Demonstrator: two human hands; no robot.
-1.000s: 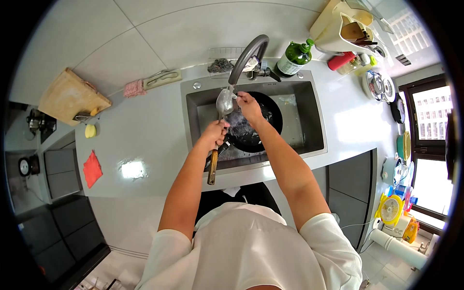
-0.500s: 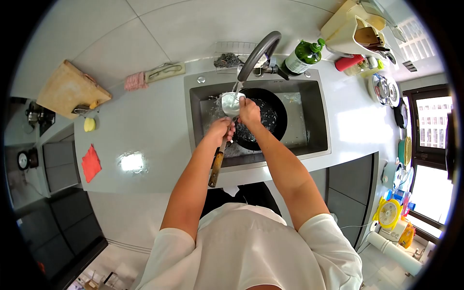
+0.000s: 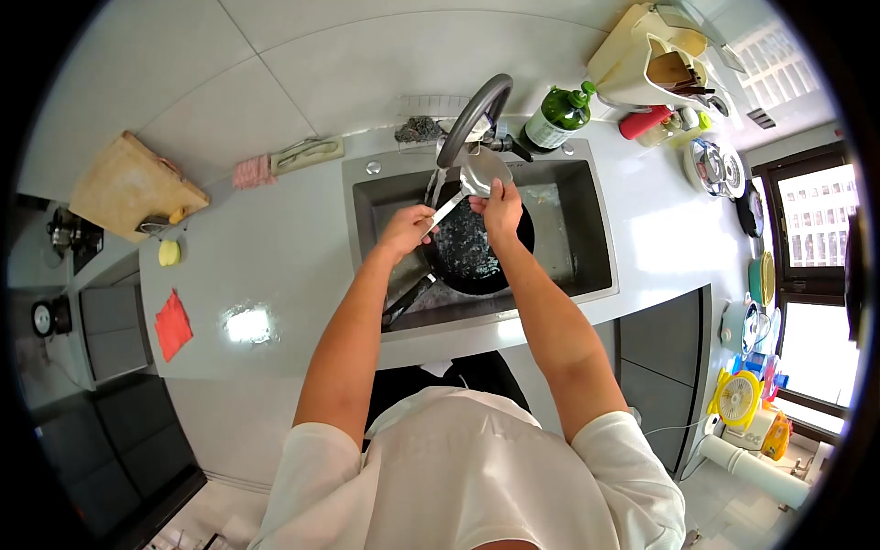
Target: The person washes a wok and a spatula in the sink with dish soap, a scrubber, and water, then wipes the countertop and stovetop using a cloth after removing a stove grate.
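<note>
A metal ladle (image 3: 486, 170) is held slanted over the sink (image 3: 596, 229), its round bowl up at the right and its shaft running down to the left. My left hand (image 3: 407, 229) is closed around the shaft. At the bowl's lower rim, my right hand (image 3: 500, 209) grips with its fingers. Beneath both hands a black frying pan (image 3: 472, 257) lies in the sink with water and suds in it, its handle pointing down-left. Water falls from the curved grey faucet (image 3: 472, 115) just left of the bowl. The ladle's wooden handle end is hidden.
A green pump bottle (image 3: 557, 117) stands behind the sink, near a utensil holder (image 3: 632, 73). Bowls and a strainer (image 3: 715, 168) sit at the right. On the left are a cutting board (image 3: 133, 188), a red cloth (image 3: 172, 326) and a yellow sponge (image 3: 169, 253).
The ladle has swung to the right, its bowl leaving the water stream. My left hand has shifted left and my right hand right. The pan's handle now shows.
</note>
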